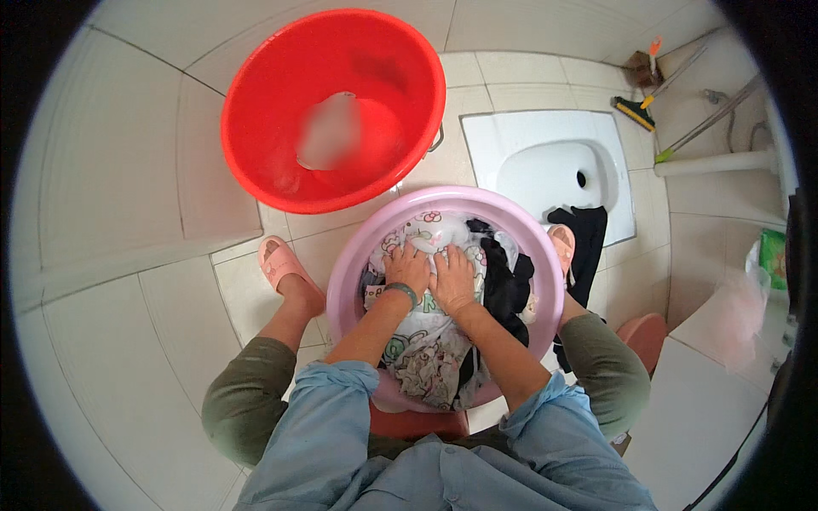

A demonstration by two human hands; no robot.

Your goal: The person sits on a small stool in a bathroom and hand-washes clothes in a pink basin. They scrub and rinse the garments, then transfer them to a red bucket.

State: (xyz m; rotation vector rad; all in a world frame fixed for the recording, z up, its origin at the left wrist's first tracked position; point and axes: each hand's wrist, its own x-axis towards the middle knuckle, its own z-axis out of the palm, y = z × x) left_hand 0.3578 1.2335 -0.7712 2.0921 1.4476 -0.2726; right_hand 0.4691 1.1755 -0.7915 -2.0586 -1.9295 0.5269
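Observation:
A pink plastic washbasin full of wet laundry stands between my feet. My left hand, with a dark band on its wrist, lies palm down on a white printed garment. Beside it, my right hand rests flat on the same cloth, its fingers a little apart. Neither hand shows cloth pinched in its fingers. Just beyond the fingertips, part of the garment bulges up, wet and shiny. Black clothing fills the basin's right side. A crumpled floral cloth lies at the near side.
A large red plastic tub stands beyond the basin, with a blurred pale patch inside. To the right is a white squat toilet; a black garment lies over its near edge. A floor brush leans in the far right corner.

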